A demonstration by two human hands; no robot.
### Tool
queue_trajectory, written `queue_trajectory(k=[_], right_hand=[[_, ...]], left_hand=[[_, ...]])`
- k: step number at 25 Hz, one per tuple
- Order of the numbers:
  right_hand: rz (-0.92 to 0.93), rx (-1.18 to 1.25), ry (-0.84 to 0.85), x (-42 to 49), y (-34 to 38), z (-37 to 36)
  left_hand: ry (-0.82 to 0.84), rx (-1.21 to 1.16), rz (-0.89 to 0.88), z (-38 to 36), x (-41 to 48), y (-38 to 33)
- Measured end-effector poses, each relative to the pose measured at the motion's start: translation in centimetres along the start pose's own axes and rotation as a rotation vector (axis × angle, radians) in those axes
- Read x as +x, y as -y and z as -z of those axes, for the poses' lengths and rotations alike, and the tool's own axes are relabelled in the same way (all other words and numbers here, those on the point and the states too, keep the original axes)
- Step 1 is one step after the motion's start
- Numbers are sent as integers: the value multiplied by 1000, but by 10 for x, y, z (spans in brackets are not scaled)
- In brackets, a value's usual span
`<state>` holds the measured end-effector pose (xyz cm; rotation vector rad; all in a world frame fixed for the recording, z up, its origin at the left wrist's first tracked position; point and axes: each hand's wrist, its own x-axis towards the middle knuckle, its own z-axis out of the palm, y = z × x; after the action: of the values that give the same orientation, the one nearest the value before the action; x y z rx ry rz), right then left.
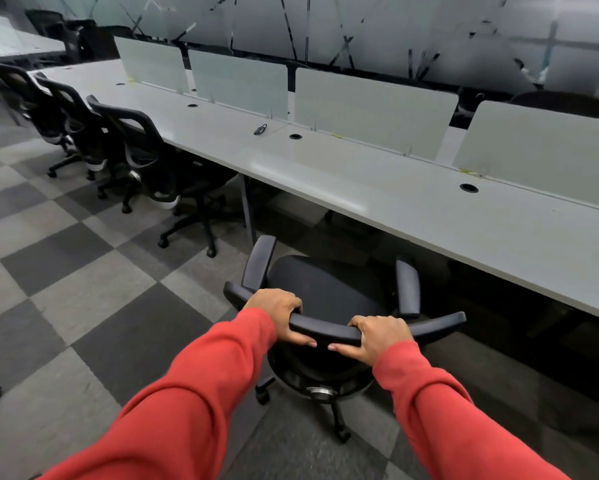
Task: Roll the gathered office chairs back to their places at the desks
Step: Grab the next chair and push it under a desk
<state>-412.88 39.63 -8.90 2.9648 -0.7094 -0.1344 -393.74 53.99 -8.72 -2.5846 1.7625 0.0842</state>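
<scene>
Lining the desk [395, 192] left of the held chair [325, 289] stand 3 chairs [83, 129].

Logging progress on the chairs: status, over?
Both on the top rail: left hand, right hand. The chair faces the desk, not yet tucked under. A desk leg left of it.

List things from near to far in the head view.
Left hand and right hand gripping the black curved chair backrest, black padded seat, long grey desk top, frosted white divider panel, patterned glass wall.
</scene>
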Motion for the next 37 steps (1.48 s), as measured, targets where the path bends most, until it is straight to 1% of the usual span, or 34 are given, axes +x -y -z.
queue_trajectory(k=[5, 10, 18, 25, 30, 37], right_hand=[[-70, 14, 0, 57, 46, 9], [-109, 18, 42, 106, 73, 20], [-143, 21, 59, 195, 104, 30], [-161, 26, 15, 292, 131, 38], [-188, 43, 14, 353, 140, 44], [-262, 78, 48, 441, 146, 46]], left_hand=[[36, -9, -82, 7, 28, 76], [82, 9, -128, 10, 57, 128], [202, 47, -188, 16, 124, 216], [217, 83, -177, 25, 189, 298], [276, 108, -152, 29, 239, 346], [264, 134, -212, 26, 318, 408]])
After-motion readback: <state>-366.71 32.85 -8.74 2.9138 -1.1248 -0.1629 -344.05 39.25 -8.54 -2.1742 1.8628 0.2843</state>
